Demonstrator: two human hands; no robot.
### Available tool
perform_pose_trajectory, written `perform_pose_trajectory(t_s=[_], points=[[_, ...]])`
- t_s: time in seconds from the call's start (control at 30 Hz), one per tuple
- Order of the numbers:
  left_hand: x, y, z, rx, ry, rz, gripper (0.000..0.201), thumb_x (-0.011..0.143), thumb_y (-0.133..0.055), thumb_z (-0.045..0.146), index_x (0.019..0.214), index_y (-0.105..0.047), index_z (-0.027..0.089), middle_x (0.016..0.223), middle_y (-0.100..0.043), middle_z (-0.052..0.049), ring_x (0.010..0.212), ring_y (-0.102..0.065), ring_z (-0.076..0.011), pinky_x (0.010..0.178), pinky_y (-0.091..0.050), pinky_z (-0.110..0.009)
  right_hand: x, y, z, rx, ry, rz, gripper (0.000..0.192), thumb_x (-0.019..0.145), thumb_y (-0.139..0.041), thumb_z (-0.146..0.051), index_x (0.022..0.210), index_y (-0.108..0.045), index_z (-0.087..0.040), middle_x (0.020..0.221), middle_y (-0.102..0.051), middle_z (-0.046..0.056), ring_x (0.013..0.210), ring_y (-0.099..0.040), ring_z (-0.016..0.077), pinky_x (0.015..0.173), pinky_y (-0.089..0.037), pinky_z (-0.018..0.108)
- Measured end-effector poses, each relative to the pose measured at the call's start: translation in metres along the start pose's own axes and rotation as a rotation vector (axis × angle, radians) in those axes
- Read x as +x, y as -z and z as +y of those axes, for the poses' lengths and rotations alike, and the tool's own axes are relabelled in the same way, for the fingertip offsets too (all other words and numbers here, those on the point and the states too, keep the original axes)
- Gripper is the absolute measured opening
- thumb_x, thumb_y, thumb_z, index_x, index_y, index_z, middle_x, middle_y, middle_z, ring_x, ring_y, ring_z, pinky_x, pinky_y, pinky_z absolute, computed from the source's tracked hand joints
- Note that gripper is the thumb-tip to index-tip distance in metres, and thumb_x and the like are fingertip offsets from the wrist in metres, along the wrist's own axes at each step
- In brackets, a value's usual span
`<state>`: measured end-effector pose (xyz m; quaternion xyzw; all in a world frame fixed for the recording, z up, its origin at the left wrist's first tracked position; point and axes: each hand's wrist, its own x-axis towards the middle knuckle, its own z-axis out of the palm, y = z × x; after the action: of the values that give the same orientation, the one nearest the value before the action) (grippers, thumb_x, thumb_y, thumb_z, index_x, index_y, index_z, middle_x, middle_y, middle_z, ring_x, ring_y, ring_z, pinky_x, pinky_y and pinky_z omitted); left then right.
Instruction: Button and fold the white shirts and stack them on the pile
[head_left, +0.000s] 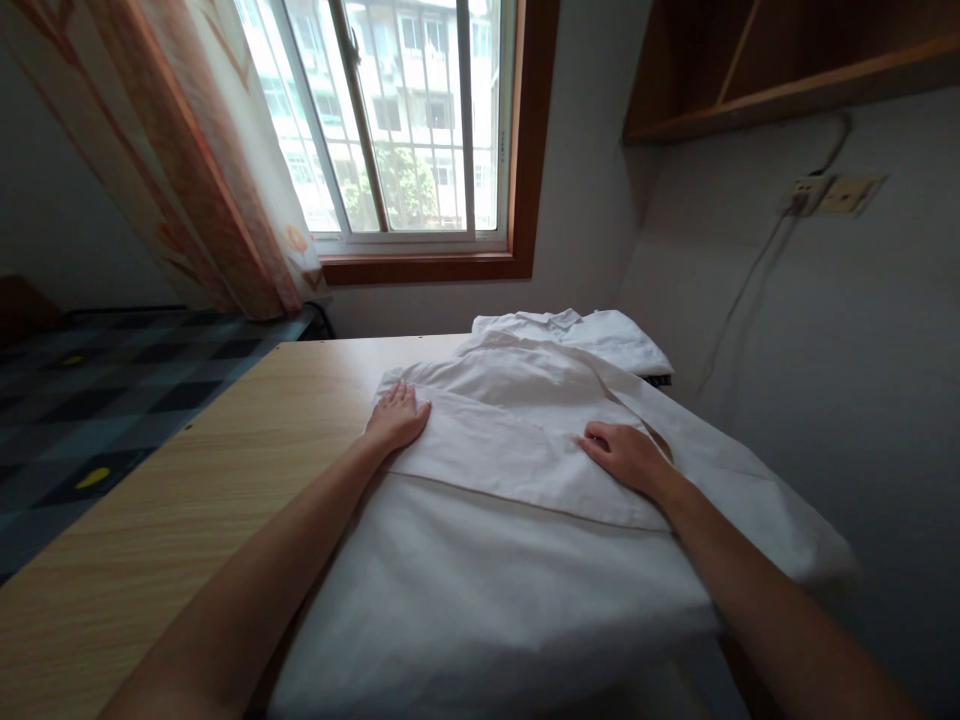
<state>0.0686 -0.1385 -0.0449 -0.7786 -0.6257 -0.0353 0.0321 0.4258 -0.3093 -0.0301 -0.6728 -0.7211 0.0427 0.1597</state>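
A white garment [495, 560] lies spread on a light wooden table [187, 520], with one panel folded across its middle. My left hand [397, 415] rests flat, palm down, on the left edge of that folded panel. On the panel's right part, my right hand [626, 455] presses down with the fingers together. Neither hand grips the cloth. Behind the garment, at the table's far end, lies a second white folded garment [585, 335] with a collar showing.
A grey wall [825, 350] runs close along the table's right side, with a socket and cable [814, 195] on it. A window [405, 120] and an orange-patterned curtain [202, 150] stand behind. A checkered bed cover [90, 400] lies to the left. A wooden shelf [787, 70] hangs above.
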Motion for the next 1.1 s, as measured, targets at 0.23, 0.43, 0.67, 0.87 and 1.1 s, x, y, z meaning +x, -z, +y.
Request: perform_pose_trajectory(t_s=[0.23, 0.43, 0.67, 0.87, 1.1], points=[[0.006, 0.011, -0.003, 0.024, 0.048, -0.089, 0.079, 0.095, -0.021, 0.055, 0.151, -0.026, 0.000, 0.160, -0.021, -0.018, 0.149, -0.016, -0.0257, 0.121, -0.015, -0.036, 0.003, -0.006, -0.003, -0.003, 0.000, 0.056, 0.035, 0.097, -0.043, -0.045, 0.079, -0.061, -0.021, 0.074, -0.067, 0.003, 0.071, -0.060, 0.0171, 0.060, -0.028, 0.026], [0.014, 0.009, -0.012, 0.031, 0.037, -0.103, 0.082, 0.094, -0.020, 0.058, 0.151, -0.025, 0.000, 0.161, -0.020, -0.017, 0.150, -0.014, -0.0251, 0.122, -0.012, -0.035, 0.005, -0.015, -0.002, -0.050, -0.045, 0.093, 0.033, 0.096, -0.044, -0.044, 0.080, -0.062, -0.021, 0.074, -0.067, 0.002, 0.069, -0.060, 0.0166, 0.058, -0.025, 0.027], [0.017, 0.009, -0.018, 0.036, 0.024, -0.101, 0.081, 0.095, -0.020, 0.059, 0.151, -0.027, 0.002, 0.161, -0.019, -0.016, 0.149, -0.015, -0.0254, 0.122, -0.013, -0.036, 0.007, -0.022, -0.004, -0.158, -0.064, 0.103, 0.033, 0.095, -0.043, -0.043, 0.080, -0.063, -0.021, 0.074, -0.068, 0.003, 0.066, -0.059, 0.0157, 0.057, -0.022, 0.028], [0.024, 0.010, -0.024, 0.053, 0.036, -0.096, 0.080, 0.095, -0.019, 0.059, 0.151, -0.027, 0.002, 0.161, -0.019, -0.017, 0.149, -0.015, -0.0256, 0.121, -0.013, -0.035, 0.024, -0.023, -0.005, -0.168, -0.058, 0.101, 0.032, 0.094, -0.045, -0.044, 0.080, -0.065, -0.022, 0.078, -0.071, 0.003, 0.071, -0.061, 0.0170, 0.057, -0.023, 0.028], [0.033, 0.008, -0.035, 0.037, 0.023, -0.054, 0.077, 0.095, -0.025, 0.057, 0.149, -0.032, 0.004, 0.159, -0.026, -0.016, 0.148, -0.020, -0.0266, 0.121, -0.017, -0.037, 0.040, -0.027, -0.010, -0.161, -0.047, 0.095, 0.032, 0.093, -0.044, -0.044, 0.084, -0.066, -0.023, 0.083, -0.073, 0.004, 0.074, -0.064, 0.0183, 0.059, -0.026, 0.029]])
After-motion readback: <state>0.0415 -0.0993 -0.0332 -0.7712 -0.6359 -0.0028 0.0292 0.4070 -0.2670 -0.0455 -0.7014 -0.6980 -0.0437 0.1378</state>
